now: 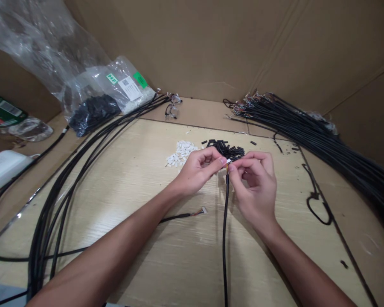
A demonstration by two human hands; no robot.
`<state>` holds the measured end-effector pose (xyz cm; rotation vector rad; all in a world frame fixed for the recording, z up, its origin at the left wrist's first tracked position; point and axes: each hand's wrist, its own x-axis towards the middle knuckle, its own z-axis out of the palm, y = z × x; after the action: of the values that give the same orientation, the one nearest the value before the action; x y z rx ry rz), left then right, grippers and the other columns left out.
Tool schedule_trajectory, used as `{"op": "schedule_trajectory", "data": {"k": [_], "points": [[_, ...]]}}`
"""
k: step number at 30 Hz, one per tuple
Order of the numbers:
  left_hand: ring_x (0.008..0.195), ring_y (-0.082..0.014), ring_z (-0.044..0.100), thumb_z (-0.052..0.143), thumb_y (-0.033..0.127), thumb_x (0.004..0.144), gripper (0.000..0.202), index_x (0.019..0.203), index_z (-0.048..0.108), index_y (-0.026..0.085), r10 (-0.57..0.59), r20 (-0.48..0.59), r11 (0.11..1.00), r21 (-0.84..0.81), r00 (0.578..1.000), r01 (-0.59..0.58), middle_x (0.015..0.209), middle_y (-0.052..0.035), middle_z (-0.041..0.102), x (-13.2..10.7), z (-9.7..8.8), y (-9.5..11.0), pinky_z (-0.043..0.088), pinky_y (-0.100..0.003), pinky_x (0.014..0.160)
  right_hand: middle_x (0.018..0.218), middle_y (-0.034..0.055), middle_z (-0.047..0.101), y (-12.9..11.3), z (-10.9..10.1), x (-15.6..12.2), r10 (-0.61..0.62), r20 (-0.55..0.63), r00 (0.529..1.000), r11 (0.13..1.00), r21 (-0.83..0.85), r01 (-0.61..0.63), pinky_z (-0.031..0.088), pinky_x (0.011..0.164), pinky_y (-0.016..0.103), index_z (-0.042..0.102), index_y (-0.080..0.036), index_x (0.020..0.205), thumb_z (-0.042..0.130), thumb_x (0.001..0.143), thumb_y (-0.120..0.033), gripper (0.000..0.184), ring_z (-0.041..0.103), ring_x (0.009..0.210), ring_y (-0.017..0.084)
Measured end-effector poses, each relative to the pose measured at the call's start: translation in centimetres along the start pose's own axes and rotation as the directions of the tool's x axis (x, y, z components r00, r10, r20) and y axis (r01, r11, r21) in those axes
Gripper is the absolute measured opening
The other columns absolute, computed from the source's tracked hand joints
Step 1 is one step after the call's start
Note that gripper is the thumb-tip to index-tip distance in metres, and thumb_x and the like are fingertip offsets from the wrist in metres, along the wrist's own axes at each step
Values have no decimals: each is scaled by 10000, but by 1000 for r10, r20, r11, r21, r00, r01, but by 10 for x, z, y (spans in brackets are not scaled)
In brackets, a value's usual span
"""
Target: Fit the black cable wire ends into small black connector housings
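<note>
Near the middle of the table, my left hand pinches a small white connector between thumb and forefinger. Close beside it, my right hand is closed on the thin coloured wires at the end of a black cable. The cable runs from the fingertips down to the near edge of the view. Fingers partly hide the connector and wires. Behind my hands lie a pile of white connectors and a pile of short black tubes. Another cable end with a white plug lies below my left wrist.
Black cables curve along the left, and a thick cable bundle lies on the right. Bags of parts, glasses, a bottle and a white box stand around. Cardboard walls enclose the table.
</note>
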<state>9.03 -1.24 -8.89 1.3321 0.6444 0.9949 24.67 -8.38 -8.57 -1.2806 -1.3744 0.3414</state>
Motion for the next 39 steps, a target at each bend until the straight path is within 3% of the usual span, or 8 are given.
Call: {"op": "schedule_trajectory", "data": {"k": [7, 20, 39], "points": [[653, -119, 483, 873, 664, 903, 541, 760, 637, 199, -7, -28, 999, 31, 1000, 8, 677, 20, 565, 0, 2, 1, 370, -289, 617, 1122, 48, 588, -6, -1, -4, -138, 17, 990, 978, -157, 139, 529, 564, 310, 717, -259, 979, 723, 1064, -234, 88, 529, 681, 114], [603, -93, 464, 784, 387, 882, 308, 715, 607, 198, -48, -23, 999, -1, 999, 48, 632, 35, 540, 0, 5, 3, 350, -255, 572, 1148, 39, 572, 0, -2, -4, -351, 49, 935, 889, -297, 349, 517, 526, 263, 662, -227, 1054, 709, 1066, -123, 115, 494, 645, 74], [621, -98, 461, 793, 396, 904, 322, 738, 601, 199, -10, -15, 999, 53, 1000, 11, 650, 41, 529, 0, 4, 2, 349, -261, 595, 1164, 61, 583, 1, -3, -6, -399, 93, 912, 833, -378, 403, 477, 526, 271, 646, -205, 1098, 692, 1072, -87, 129, 537, 668, 75]]}}
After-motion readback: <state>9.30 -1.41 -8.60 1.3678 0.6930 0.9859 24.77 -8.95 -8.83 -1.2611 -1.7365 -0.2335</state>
